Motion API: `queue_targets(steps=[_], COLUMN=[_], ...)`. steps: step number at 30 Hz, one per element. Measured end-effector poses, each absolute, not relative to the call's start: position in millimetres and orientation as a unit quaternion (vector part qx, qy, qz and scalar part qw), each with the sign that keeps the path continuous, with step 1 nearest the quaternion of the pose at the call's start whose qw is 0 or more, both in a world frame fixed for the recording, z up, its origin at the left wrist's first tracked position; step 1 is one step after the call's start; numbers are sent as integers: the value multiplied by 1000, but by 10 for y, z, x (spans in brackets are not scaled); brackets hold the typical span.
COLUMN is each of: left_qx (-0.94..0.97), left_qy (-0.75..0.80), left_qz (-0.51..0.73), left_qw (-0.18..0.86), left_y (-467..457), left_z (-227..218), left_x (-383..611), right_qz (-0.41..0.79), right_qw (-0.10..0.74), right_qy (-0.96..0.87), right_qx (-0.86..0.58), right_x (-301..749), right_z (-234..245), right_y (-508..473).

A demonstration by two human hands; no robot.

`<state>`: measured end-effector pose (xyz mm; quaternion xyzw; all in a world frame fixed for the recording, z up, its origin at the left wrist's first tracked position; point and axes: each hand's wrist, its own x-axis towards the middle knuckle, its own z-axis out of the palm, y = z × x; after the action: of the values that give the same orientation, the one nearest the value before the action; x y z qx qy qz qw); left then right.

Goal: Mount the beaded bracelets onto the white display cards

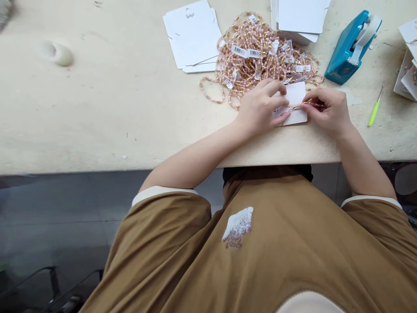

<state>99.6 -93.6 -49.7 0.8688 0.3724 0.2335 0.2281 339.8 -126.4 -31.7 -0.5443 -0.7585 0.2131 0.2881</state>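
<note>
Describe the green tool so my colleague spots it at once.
Start at the teal tape dispenser on the right of the table. Nearer the edge, right of the person's right hand, lies a thin tool. Only it has a lime-green handle and metal tip.

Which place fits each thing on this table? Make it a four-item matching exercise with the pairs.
Things: 1 teal tape dispenser; 2 green-handled tool; 3 pile of pink beaded bracelets; 4 white card.
Places: A held between left hand and right hand; B right of the pile; C just beyond the hands; D right of the right hand.
Pairs: 1-B; 2-D; 3-C; 4-A.
</note>
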Motion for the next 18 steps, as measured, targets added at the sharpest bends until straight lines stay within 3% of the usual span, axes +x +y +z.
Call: queue_targets(steps=[10, 18], left_qx=[903, 907], left_qy=[327, 326], left_qz=[215, 210], left_qw=[178, 162], left_y=[-896, -1041], left_z=[-549, -531], left_x=[1006, 992], right_qz=[245, 303], right_qw=[204, 278], right_qy=[-701, -716], right_qx=[-638, -564], right_x=[3216, 3299], right_z=[-229, -91], right_y=[-1089, -1268])
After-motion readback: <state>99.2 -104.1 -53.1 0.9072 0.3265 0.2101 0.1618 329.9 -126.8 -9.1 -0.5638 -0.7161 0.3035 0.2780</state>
